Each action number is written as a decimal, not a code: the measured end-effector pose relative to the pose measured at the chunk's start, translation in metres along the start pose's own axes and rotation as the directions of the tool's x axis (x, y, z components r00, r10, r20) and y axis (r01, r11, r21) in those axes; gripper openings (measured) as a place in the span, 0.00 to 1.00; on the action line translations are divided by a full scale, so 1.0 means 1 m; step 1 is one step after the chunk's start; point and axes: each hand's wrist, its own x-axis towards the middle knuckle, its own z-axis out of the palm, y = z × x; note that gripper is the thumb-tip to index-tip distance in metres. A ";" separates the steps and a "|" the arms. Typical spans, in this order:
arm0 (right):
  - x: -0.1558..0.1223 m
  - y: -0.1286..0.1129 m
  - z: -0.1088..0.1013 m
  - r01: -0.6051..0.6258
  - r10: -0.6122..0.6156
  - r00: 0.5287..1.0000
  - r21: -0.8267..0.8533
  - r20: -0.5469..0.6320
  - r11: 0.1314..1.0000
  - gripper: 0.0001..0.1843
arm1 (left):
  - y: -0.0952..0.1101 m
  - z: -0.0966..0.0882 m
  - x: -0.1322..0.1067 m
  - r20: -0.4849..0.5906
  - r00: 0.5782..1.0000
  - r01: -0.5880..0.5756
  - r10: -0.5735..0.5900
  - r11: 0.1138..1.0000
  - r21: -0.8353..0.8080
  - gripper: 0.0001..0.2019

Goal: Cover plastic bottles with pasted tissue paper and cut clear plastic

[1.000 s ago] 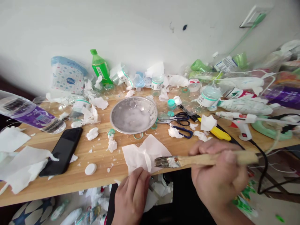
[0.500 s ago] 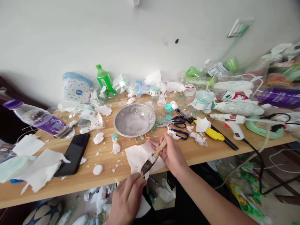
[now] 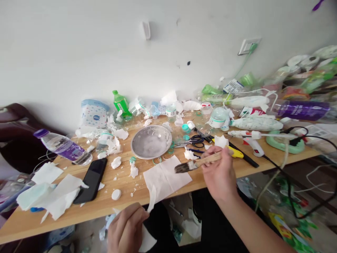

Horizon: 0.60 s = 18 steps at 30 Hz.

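Here's the dark-bristled, wooden-handled paintbrush [image 3: 200,162], centre frame, right hand [image 3: 219,175] curled firmly round its handle, bristles over the thin white paper sheet [image 3: 167,175]. Lower centre, the left hand [image 3: 126,225] pinches a narrow white paper strip [image 3: 152,199]. The sheet reaches the wooden table's [image 3: 126,197] front edge. Far left, a purple-labelled clear plastic bottle [image 3: 65,149], its print too small to read.

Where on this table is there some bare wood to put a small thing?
Nearly bare patches lie between the black phone and the table's front edge, and between the right hand and the near end of the black strip. Between phone and white sheet, scraps and a white cap interrupt the wood. The back, along the wall, is crowded.
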 end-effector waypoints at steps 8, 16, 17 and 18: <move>0.102 -0.079 0.064 0.555 -0.496 0.831 -0.319 0.250 0.769 0.14 | -0.024 0.043 0.016 0.335 0.936 -0.088 0.109 0.993 -0.080 0.13; 0.234 -0.024 0.128 0.448 -0.374 0.887 -0.700 0.271 0.556 0.13 | -0.032 0.033 0.023 0.281 0.936 -0.201 0.211 0.977 -0.065 0.21; 0.243 -0.016 0.130 0.427 -0.363 0.894 -0.742 0.262 0.517 0.13 | -0.033 0.031 0.025 0.278 0.932 -0.221 0.231 0.973 -0.065 0.22; 0.251 -0.009 0.132 0.411 -0.359 0.898 -0.778 0.255 0.475 0.13 | -0.034 0.029 0.026 0.272 0.927 -0.251 0.258 0.966 -0.062 0.23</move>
